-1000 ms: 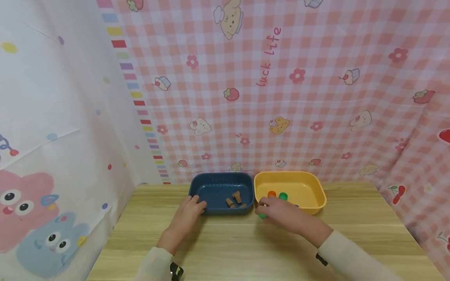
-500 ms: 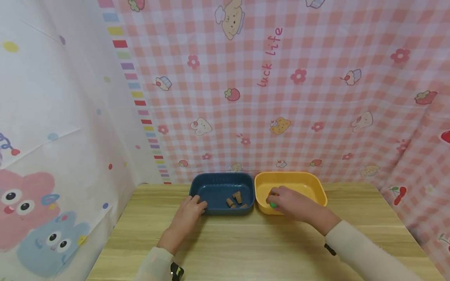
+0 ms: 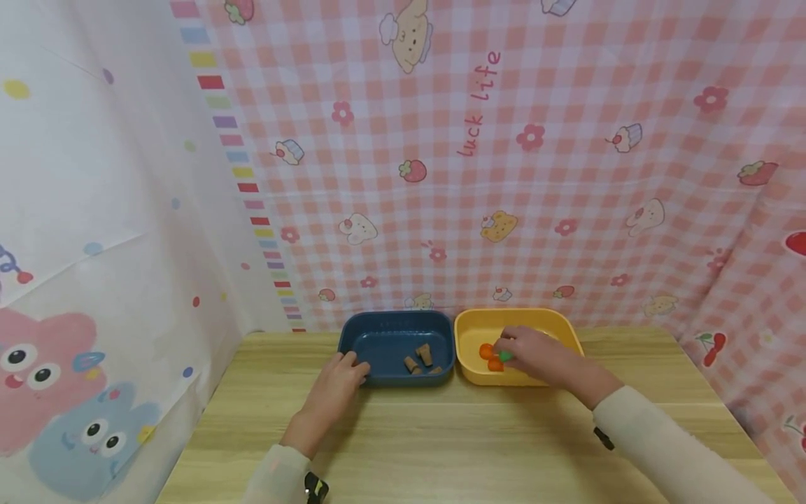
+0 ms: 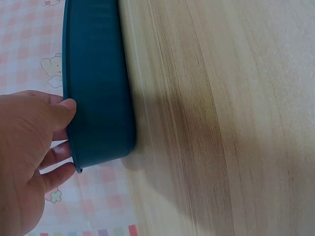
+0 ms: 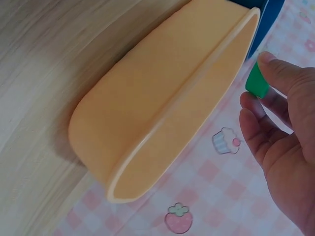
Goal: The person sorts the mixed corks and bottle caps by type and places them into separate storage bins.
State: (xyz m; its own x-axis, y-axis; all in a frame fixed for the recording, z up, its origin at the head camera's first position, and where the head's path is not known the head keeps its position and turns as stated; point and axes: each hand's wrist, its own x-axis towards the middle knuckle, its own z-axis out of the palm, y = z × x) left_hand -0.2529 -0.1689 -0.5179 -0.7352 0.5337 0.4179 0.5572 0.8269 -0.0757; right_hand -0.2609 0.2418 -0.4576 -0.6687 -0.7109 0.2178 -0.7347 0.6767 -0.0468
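My left hand (image 4: 27,142) grips the near left rim of a dark blue bin (image 4: 98,83), thumb on the outside and fingers over the edge. Inside that bin, several brown corks (image 3: 424,354) lie toward its right end. Above the yellow bin (image 5: 142,93), my right hand (image 3: 535,353) pinches a small green bottle cap (image 5: 257,81) between thumb and fingers. Two orange caps (image 3: 495,365) show in the yellow bin just left of the right fingertips. The hand and forearm hide part of the bin's inside.
Both bins stand side by side at the back of a wooden table (image 3: 415,448). A pink checked cloth (image 3: 434,140) hangs right behind them, and a white printed cloth (image 3: 126,210) hangs at the left.
My right hand has moved right from the yellow bin's front left corner to over its inside, with a green cap in its fingers. Orange caps have come into view. The left hand stays put.
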